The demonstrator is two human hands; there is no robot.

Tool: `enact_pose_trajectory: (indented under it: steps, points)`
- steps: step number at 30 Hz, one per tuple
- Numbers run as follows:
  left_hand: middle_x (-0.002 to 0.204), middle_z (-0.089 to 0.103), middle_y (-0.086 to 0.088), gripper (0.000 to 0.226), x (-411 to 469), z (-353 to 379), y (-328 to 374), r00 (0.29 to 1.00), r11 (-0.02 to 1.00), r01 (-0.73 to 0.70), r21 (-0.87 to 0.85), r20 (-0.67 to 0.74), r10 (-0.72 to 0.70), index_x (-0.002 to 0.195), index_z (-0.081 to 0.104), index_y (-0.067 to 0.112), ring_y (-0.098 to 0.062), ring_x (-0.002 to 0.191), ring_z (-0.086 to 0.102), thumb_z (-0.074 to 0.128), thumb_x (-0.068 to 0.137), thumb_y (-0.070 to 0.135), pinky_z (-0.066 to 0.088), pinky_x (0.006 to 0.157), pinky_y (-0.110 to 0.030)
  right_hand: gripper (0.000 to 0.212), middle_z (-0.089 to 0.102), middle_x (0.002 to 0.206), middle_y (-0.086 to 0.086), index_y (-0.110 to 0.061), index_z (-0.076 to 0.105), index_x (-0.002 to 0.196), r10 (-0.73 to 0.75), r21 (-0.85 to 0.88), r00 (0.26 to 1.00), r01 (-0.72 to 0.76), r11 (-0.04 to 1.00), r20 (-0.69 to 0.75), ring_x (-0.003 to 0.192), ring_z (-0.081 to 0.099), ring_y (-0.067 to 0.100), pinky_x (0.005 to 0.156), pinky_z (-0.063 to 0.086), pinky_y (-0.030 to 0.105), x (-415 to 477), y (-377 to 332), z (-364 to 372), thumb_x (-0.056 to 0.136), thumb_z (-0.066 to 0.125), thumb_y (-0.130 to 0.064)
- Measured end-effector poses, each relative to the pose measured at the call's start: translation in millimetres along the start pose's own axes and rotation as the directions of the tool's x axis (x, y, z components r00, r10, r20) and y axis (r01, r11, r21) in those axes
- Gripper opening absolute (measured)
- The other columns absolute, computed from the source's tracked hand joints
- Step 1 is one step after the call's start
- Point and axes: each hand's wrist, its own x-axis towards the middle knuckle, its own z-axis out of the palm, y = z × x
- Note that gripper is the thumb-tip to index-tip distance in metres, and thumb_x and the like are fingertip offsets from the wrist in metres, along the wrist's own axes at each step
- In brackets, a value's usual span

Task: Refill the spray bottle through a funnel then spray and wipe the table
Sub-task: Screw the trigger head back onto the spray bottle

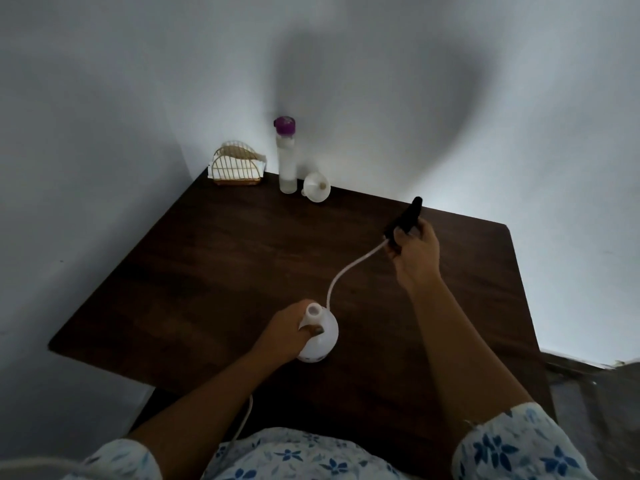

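Napkins in a wire holder point(237, 164) are seen at the far left corner of the dark table point(194, 271). Just to their right a tall clear bottle with a purple cap point(287, 157) is stood upright, and the white funnel point(317, 187) is laid on its side just beside it.

Nearer the person, the round white spray bottle point(320, 337) is stood on the table and gripped about its neck by the left hand point(282, 332), whose fingers are curled round it. The bottle's mouth is uncapped. From behind the bottle's shoulder a thin dip tube point(346, 270) is curved up and to the right to the black spray head point(405, 218). The head is clasped in the closed fingers of the right hand point(415, 258) and held above the table, well apart from the bottle. The tube's lower end is hidden behind the bottle (whether it touches cannot be told).

The step in hand is judged to be the removal of the spray head, so that refilling can begin. It is best done if the head is lifted until the tube tip is clear, then laid down at the right, away from the bottle. The bottle should be steadied upright while the funnel is fetched and seated in the mouth, since so round a body could easily be tipped.
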Motion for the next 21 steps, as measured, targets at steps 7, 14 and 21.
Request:
enact_pose_trajectory:
  steps: [7, 14, 21]
  points:
    - [0.118, 0.057, 0.003, 0.035, 2, 0, 0, 1.000, 0.999, 0.006, 0.054, 0.017, -0.007, 0.117, 0.052, 0.019, -0.013, 0.111, 0.052, 0.063, 0.084, 0.023, 0.039, 0.089, -0.023, 0.048, 0.060, 0.094, 0.010, -0.016, 0.057, 0.108, -0.124, 0.276, 0.980, 0.078, 0.958, 0.154, 0.089, 0.062, 0.023, 0.089, 0.053, 0.040, -49, -37, 13, 0.085, 0.037, 0.022]
    - [0.114, 0.059, 0.002, 0.032, 0, 0, 1, 1.000, 0.998, -0.015, 0.053, 0.016, 0.014, 0.114, 0.054, 0.018, -0.013, 0.108, 0.053, 0.063, 0.084, 0.023, 0.043, 0.089, -0.027, 0.026, 0.062, 0.090, 0.011, -0.015, 0.061, 0.100, -0.069, 0.457, 0.968, -0.051, 0.888, 0.241, 0.092, 0.060, 0.029, 0.088, 0.054, 0.039, -71, -44, 6, 0.079, 0.053, -0.028]
    - [0.122, 0.057, -0.002, 0.045, 1, 0, -3, 0.999, 0.999, 0.047, 0.026, 0.018, -0.048, 0.124, 0.051, 0.014, -0.017, 0.115, 0.052, 0.066, 0.082, 0.025, 0.043, 0.098, -0.034, 0.028, 0.061, 0.093, 0.011, -0.016, 0.057, 0.102, -0.125, 0.308, 0.938, 0.021, 0.951, 0.324, 0.090, 0.062, 0.029, 0.075, 0.056, 0.035, -84, -40, 2, 0.076, 0.055, -0.006]
